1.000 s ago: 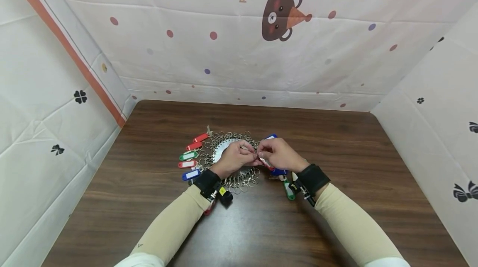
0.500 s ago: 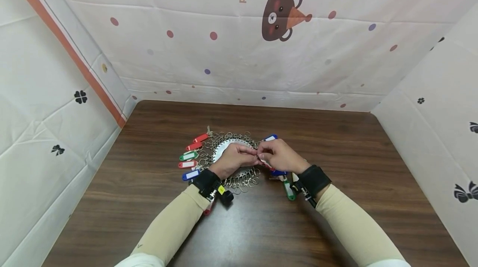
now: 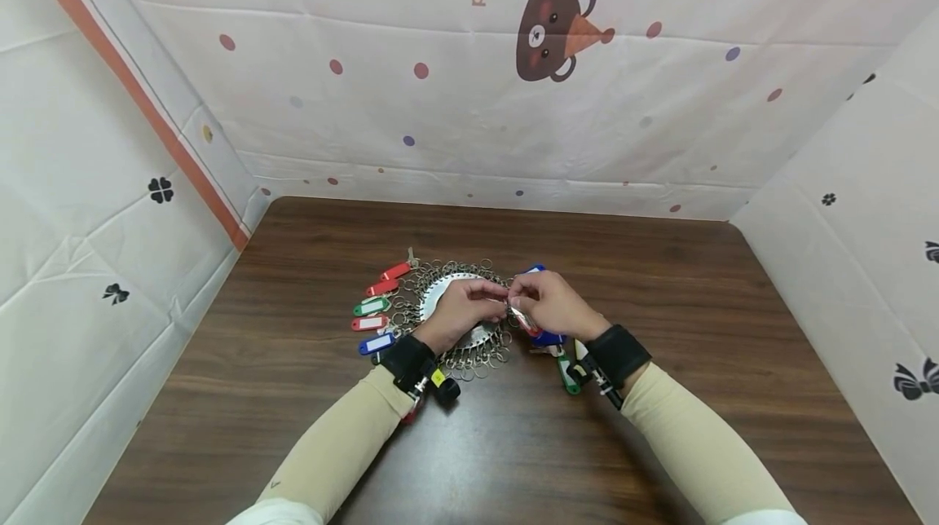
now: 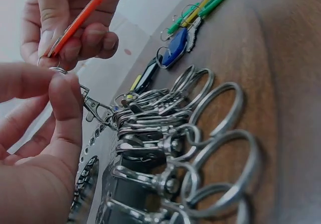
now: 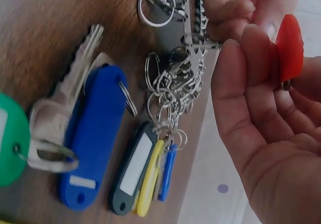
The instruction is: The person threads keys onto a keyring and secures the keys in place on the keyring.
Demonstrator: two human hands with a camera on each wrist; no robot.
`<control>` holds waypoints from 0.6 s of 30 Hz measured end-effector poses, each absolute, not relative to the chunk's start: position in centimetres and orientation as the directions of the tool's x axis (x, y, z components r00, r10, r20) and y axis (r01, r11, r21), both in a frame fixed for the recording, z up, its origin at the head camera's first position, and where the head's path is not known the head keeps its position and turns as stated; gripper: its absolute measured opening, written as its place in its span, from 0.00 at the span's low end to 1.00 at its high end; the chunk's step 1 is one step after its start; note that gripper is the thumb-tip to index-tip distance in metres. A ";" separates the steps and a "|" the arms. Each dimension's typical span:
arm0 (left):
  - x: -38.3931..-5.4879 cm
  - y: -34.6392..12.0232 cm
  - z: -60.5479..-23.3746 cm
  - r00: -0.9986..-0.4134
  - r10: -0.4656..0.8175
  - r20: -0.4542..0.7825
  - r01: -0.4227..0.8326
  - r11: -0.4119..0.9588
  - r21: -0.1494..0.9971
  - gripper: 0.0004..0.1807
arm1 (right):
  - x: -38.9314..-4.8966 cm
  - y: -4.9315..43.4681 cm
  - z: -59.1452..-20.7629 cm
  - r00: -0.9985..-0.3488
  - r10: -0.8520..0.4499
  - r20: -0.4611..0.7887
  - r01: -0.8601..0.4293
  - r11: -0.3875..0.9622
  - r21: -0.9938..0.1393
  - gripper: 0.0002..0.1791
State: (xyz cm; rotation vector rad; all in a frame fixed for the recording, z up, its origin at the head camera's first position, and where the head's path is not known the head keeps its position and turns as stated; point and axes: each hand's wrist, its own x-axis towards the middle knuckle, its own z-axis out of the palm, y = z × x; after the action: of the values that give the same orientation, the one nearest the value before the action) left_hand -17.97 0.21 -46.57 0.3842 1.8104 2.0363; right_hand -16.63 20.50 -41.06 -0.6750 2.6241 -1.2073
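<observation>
Blue key tag left; left hand, across disc, pinches split ring; right hand, red key tag, now more exposed.

Pale yellow sleeves with a dark tick mark on the left, white upper cloth, black wristbands.

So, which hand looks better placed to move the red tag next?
Probably the right hand: it already pinches the red tag, while the left hand is occupied pinching a metal ring close by.
</observation>
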 end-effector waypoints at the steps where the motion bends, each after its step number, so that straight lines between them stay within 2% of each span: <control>1: -17.9 0.2 -46.7 -0.891 0.452 -0.042 -0.087 -0.079 0.993 0.18 | -16.6 20.5 -41.1 -0.885 -0.466 0.026 -0.319 0.564 -0.762 0.08; 7: -17.4 0.3 -46.4 -0.907 0.421 0.023 0.077 0.111 0.991 0.20 | -16.7 20.2 -41.4 -0.901 -0.433 -0.009 -0.250 0.538 -0.805 0.07; 12: -17.2 0.6 -45.7 -0.905 0.406 0.132 0.282 0.338 0.898 0.17 | -16.7 20.2 -41.4 -0.906 -0.423 -0.021 -0.228 0.528 -0.818 0.07; 18: -17.2 0.4 -45.4 -0.879 0.430 0.203 0.386 0.395 0.834 0.15 | -16.7 20.5 -41.5 -0.905 -0.426 -0.003 -0.255 0.546 -0.798 0.08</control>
State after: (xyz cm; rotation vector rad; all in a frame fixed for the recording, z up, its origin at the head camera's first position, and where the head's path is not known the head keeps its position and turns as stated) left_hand -17.16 0.45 -45.36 0.7570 2.5857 1.5260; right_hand -16.71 20.50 -41.51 -0.5762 2.5848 -1.2864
